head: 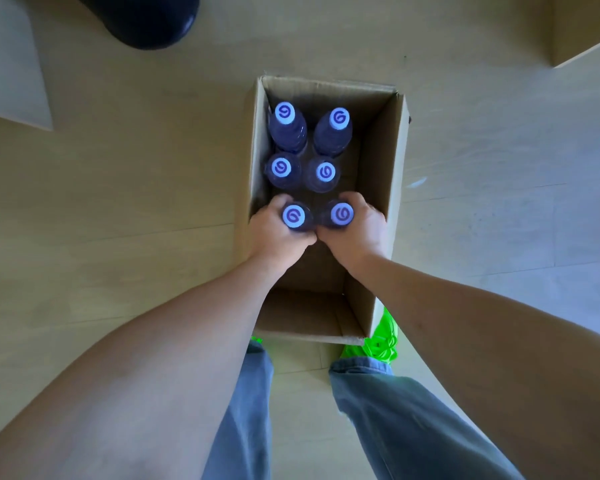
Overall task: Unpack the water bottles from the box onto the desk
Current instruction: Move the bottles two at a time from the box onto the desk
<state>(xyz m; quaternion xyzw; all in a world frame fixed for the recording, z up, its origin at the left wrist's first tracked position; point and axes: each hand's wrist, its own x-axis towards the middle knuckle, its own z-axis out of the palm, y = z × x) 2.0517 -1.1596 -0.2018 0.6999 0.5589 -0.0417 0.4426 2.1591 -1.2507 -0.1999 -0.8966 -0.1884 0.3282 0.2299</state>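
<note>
Extraction step: left hand (274, 233) and right hand (357, 233) each closed around a near-row bottle (293, 216) in floor-standing box (392, 188), four bottles remaining at 12 o'clock; next, likely vertical lift clear of walls.

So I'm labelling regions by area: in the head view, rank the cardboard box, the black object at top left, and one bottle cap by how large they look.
1. cardboard box, largest.
2. black object, cut off by the frame edge, so only its visible part counts.
3. bottle cap, smallest.
</note>
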